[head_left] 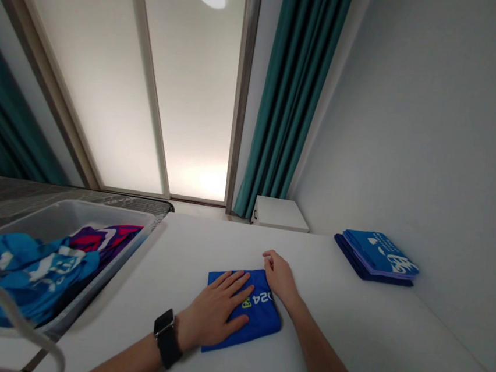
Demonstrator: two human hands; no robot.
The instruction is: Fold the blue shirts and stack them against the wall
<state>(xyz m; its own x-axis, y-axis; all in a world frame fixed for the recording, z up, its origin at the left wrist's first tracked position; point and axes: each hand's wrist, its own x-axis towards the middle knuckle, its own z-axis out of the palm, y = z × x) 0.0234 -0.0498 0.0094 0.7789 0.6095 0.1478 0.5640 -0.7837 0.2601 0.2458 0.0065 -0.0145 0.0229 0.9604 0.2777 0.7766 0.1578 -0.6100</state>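
Note:
A blue shirt (262, 316) with white and yellow print lies folded into a compact rectangle on the white table (171, 254). My left hand (218, 312), with a black watch on its wrist, rests flat on the left part of the shirt, fingers spread. At the shirt's upper right edge is my right hand (280, 277), its side on the table and its fingers curled in towards the thumb; whether it pinches any cloth is hidden.
A stack of folded blue clothes (379, 254) sits at the back right by the wall. On the left, a translucent bin (83, 208) holds crumpled blue and purple-red clothes (38, 271). A white cabinet (280, 212) stands beyond the table, near a green curtain.

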